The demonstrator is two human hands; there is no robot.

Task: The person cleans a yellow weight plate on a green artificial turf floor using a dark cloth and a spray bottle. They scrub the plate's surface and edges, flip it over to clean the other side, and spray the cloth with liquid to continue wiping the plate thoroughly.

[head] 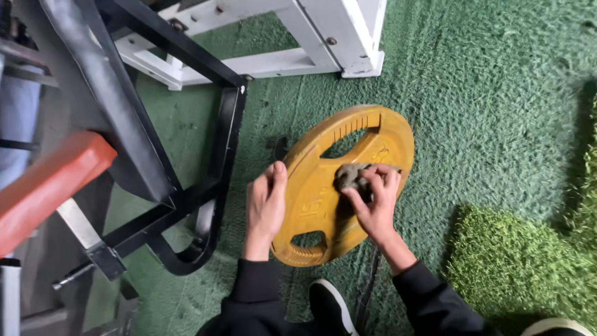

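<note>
Green artificial turf is covering the floor, with a black machine frame [186,205] and red pad [50,186] standing at left. Moving rightward, the left hand [265,205] is gripping the rim of a yellow weight plate [323,199], holding it tilted on edge. The right hand [376,199] is closing around a grey cloth [349,176], pressing it against the plate's face near the hub; how much is already wiped cannot be told.

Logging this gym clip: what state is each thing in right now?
Yellow weight plate: tilted up on its edge on the green turf.
Left hand: gripping the plate's rim.
Right hand: pressing a grey cloth against the plate's face.
Black frame: standing beside the plate.
Red pad: untouched.
</note>
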